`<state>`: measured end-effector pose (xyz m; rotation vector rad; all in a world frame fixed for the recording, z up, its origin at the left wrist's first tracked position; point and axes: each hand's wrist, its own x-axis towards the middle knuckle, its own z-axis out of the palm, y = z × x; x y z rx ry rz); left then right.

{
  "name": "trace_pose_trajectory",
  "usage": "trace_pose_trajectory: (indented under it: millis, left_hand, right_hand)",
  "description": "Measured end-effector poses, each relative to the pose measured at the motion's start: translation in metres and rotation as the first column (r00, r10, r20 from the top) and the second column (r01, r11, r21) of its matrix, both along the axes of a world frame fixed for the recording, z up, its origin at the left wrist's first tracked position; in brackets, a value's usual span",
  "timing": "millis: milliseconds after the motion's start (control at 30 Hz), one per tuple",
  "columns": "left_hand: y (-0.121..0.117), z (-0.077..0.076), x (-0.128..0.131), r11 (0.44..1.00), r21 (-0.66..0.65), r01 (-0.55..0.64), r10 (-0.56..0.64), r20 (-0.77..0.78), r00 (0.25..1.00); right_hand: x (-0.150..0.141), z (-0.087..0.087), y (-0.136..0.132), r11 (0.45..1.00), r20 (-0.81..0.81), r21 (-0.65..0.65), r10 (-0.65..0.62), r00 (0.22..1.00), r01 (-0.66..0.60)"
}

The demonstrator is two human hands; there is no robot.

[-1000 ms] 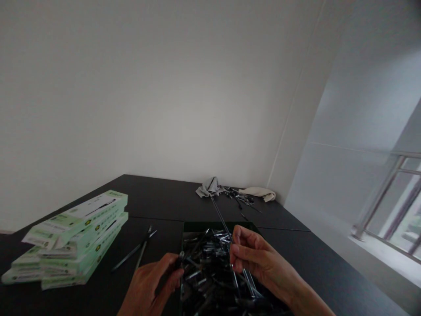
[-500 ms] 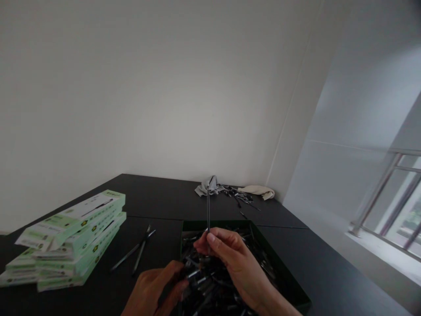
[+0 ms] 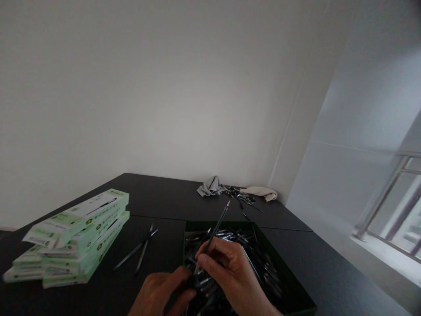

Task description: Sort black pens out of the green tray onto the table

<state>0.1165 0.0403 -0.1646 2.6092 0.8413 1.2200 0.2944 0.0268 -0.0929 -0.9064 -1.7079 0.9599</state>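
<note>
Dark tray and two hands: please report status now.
Right hand pinching slim pen-like rod, slanted. Left hand close by, grip unclear. Tray holding many slim pieces. Rod's lower end obscured.

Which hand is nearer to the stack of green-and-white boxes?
Left. The left hand is to the right of the stack of boxes, by the tray's left side. The right hand is farther right, over the tray, holding a slim pen-like rod.

Green-and-white boxes [image 3: 82, 239], printed lettering [image 3: 117, 192] too small and blurred to read, pen picture [image 3: 101, 206] on top one, yellow emblems [image 3: 88, 221] along sides
</note>
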Motion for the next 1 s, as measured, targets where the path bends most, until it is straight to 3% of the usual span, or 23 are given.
trace_pose_trajectory:
  millis: [167,600,733,900,1000]
  left_hand:
    - [0.001,-0.001,0.0,1.0,0.01,-0.001,0.001,0.004,1.0]
    - [0.001,0.0,0.001,1.0,-0.022,0.015,-0.013,0.051,0.999]
    - [0.0,0.001,0.001,0.998,-0.059,0.031,-0.025,0.093,0.995]
    - [0.001,-0.003,0.002,0.983,-0.16,0.094,-0.064,0.183,0.981]
    - [0.003,-0.003,0.0,0.965,-0.233,0.119,-0.074,0.194,0.978]
  right_hand:
    - [0.004,-0.002,0.0,0.999,0.054,0.04,-0.025,0.998,0.023]
    - [0.003,-0.002,0.001,1.0,-0.016,-0.005,0.016,1.0,-0.016]
    - [0.001,-0.002,0.001,0.999,0.085,0.047,0.001,0.996,-0.005]
    - [0.001,0.007,0.0,0.999,0.205,-0.014,0.041,0.978,-0.039]
    - [0.003,0.013,-0.001,1.0,0.283,0.014,0.01,0.959,-0.014]
